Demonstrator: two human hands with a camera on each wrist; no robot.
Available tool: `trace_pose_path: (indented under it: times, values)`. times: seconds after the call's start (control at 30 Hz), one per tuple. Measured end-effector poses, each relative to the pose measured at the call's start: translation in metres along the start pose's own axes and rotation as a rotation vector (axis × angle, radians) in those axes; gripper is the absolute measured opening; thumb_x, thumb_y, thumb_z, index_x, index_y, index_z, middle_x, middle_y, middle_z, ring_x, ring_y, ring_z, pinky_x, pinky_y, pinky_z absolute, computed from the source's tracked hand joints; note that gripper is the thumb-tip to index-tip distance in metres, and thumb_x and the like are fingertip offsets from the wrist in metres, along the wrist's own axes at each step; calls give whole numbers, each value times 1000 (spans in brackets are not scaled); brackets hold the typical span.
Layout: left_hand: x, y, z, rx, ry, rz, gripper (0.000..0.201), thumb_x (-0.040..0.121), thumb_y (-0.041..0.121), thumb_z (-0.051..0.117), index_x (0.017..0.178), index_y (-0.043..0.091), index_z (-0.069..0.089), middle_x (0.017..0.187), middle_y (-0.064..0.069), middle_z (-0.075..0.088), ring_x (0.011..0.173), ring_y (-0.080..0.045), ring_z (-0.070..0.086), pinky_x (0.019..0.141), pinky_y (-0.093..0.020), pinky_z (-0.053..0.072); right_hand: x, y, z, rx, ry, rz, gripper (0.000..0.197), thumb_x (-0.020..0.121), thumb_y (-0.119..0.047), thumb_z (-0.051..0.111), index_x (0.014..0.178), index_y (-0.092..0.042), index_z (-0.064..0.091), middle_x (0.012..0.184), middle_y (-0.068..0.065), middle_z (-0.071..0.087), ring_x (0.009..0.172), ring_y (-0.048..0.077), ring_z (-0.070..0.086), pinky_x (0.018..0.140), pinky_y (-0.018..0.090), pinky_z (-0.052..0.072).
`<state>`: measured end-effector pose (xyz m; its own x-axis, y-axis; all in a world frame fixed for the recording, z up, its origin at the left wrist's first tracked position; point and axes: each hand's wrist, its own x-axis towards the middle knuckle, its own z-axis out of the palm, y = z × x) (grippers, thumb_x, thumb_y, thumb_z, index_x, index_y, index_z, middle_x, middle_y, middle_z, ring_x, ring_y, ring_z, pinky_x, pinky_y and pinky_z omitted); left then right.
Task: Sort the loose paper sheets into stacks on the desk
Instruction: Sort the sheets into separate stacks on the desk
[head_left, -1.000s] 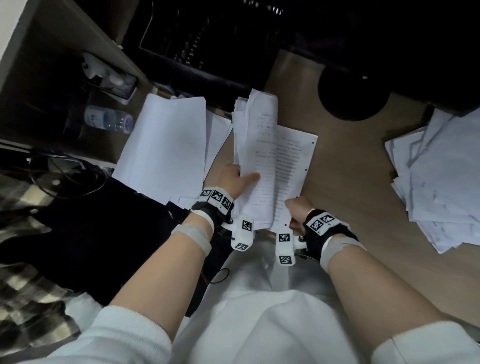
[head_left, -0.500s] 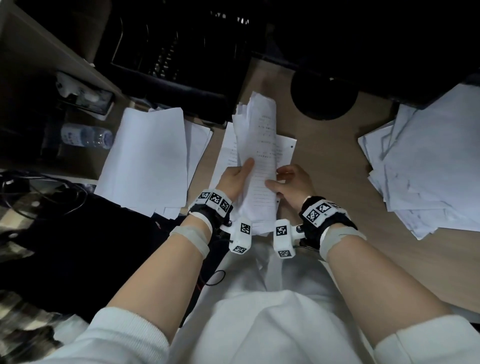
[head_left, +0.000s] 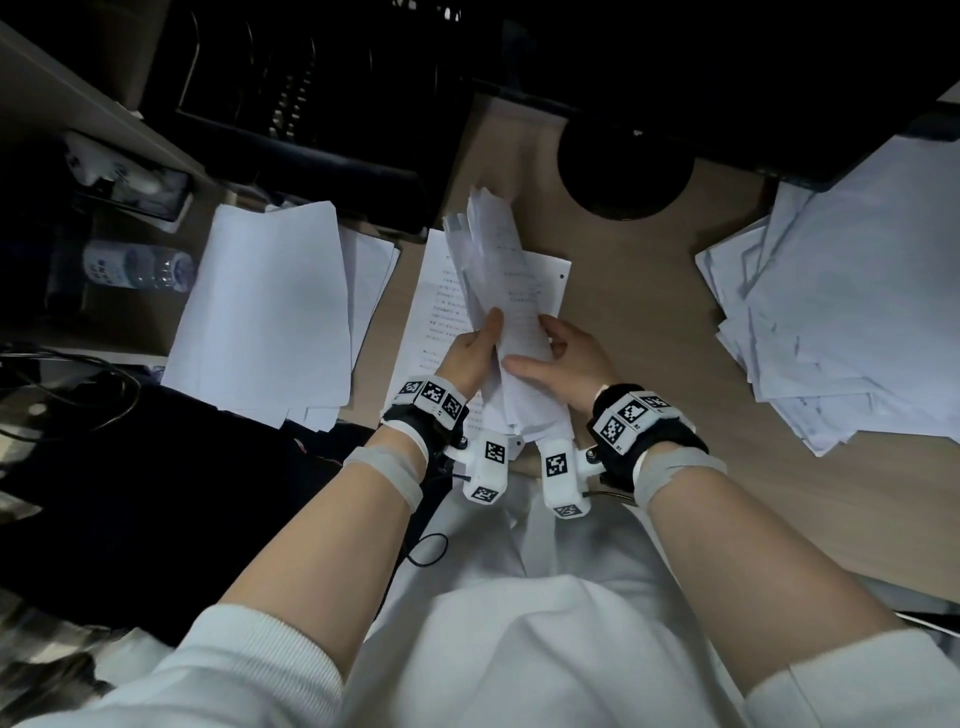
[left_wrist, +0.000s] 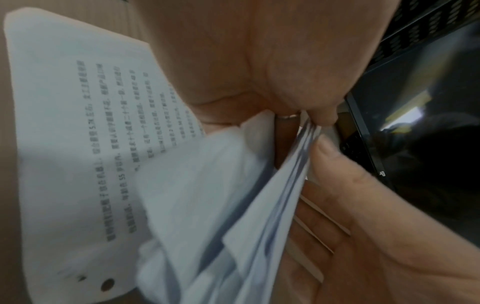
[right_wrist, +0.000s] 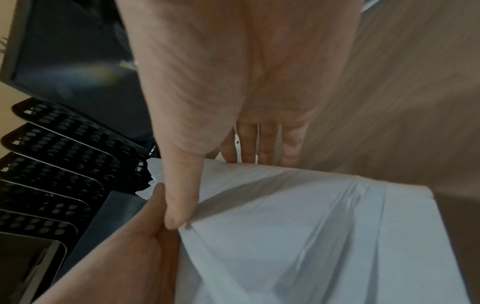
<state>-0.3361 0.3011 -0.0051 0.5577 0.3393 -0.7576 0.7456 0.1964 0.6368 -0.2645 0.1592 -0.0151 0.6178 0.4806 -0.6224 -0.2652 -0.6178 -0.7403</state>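
Printed sheet (left_wrist: 85, 144) lying on worktop (head_left: 649, 332), showing blurred Chinese text; only "55" reading clearly. Small white logo on black monitor bezel (left_wrist: 369, 144) staying illegible.

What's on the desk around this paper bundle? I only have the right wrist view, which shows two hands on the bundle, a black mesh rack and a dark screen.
Observer: A printed sheet lies flat on the desk, directly beneath the bundle.
Operator: Are any stacks already down?
Observer: Yes, a fairly squared stack with a blank top sheet sits to the left of that printed sheet.
Operator: And on the right side?
Observer: A looser, fanned-out pile lies at the desk's right, well apart from the bundle.
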Motion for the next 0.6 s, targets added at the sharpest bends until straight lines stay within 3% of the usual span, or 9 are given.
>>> trace_pose_path:
  times: [0.07,0.13,0.2,0.27,0.37,0.47,0.53,0.6]
  values:
    - [1,-3,5,58,-25,8,48,99,53,47,104,11,68,101,-6,71,92,-18,67,92,-31,51,-1,5,-1,-31,-33,18,87,62,-52,84,138,-27,51,123,-13,63,105,6,63,93,29,53]
    - [2,-7,10,150,-33,36,53,97,55,52,109,7,70,102,-7,73,92,-20,69,92,-32,53,-4,7,-3,-14,-39,15,67,68,-42,83,128,-28,59,114,-13,68,100,6,66,90,29,55]
    - [3,-9,15,260,-31,78,54,95,58,52,104,8,71,91,-6,73,87,-22,70,83,-29,54,-6,9,-5,5,-42,13,53,68,-37,83,117,-28,63,105,-13,71,95,6,68,85,29,57]
    - [3,-5,19,297,-41,75,55,97,60,46,96,10,69,84,-4,70,85,-23,68,79,-26,50,-6,10,-6,4,-34,21,60,60,-44,82,115,-27,62,104,-13,71,93,5,68,83,29,57]
    - [6,0,24,211,-60,17,69,97,66,37,113,7,70,109,-10,71,101,-24,64,100,-32,46,-2,15,-7,-4,-5,38,77,55,-50,80,124,-24,58,111,-11,69,97,6,67,87,33,57]
    - [6,1,25,151,-68,8,77,85,74,44,121,10,69,121,-11,69,110,-25,64,107,-39,45,-1,21,-12,51,-22,30,73,65,-49,80,128,-21,59,117,-8,69,102,8,67,93,34,55]
    - [7,-2,26,132,-37,5,82,72,76,52,119,13,70,118,-9,70,110,-24,65,107,-41,46,-3,24,-16,77,-28,21,67,73,-46,79,132,-20,61,122,-5,68,107,10,66,97,34,53]
    - [10,-3,28,103,-13,-2,80,66,71,58,115,10,72,112,-9,72,106,-24,67,105,-43,47,-5,26,-19,130,-35,9,47,84,-32,76,128,-19,66,119,-4,70,107,11,67,99,34,52]
